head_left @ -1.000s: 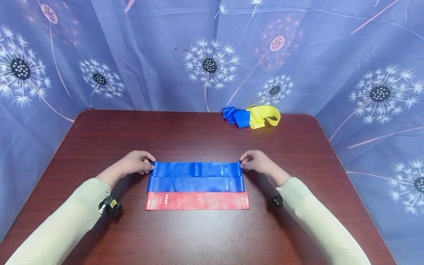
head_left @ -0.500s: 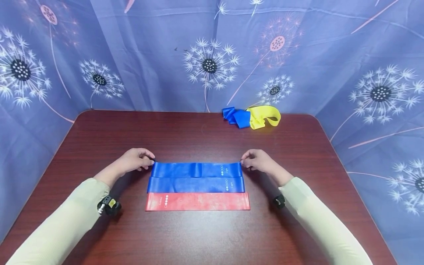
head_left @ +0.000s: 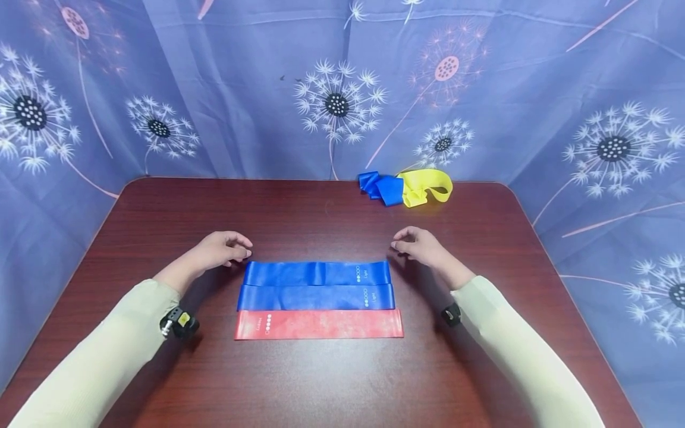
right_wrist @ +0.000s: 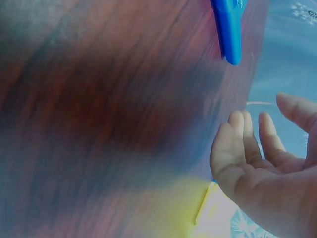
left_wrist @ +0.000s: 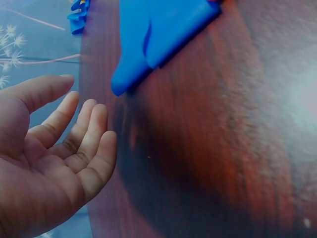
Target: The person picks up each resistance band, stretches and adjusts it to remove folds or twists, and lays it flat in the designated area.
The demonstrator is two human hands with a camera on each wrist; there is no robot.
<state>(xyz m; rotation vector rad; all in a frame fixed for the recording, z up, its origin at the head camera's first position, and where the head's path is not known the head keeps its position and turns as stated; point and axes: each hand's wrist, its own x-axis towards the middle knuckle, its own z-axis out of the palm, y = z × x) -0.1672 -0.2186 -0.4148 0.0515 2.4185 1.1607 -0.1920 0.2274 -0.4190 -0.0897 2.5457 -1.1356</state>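
In the head view an upper blue band point(head_left: 289, 274) lies flat behind a second blue band point(head_left: 316, 297), and a red band point(head_left: 332, 324) lies in front of both. Beyond the upper band's left end, my left hand point(head_left: 222, 249) hovers with loosely bent fingers and holds nothing. My right hand point(head_left: 420, 246) is likewise empty, just behind the right end. Both wrist views show relaxed fingers apart from the blue bands: the left hand point(left_wrist: 59, 148) below a blue corner point(left_wrist: 129, 74), the right hand point(right_wrist: 262, 163) below a blue end point(right_wrist: 229, 39).
At the back of the wooden table point(head_left: 214, 208), a crumpled blue band point(head_left: 390, 190) lies against a looped yellow band point(head_left: 420, 189). A blue curtain point(head_left: 241, 89) with dandelion prints hangs around the table's back and sides.
Both hands have let go of the upper blue band's ends and moved slightly back from them. The three flat bands have stayed in place.
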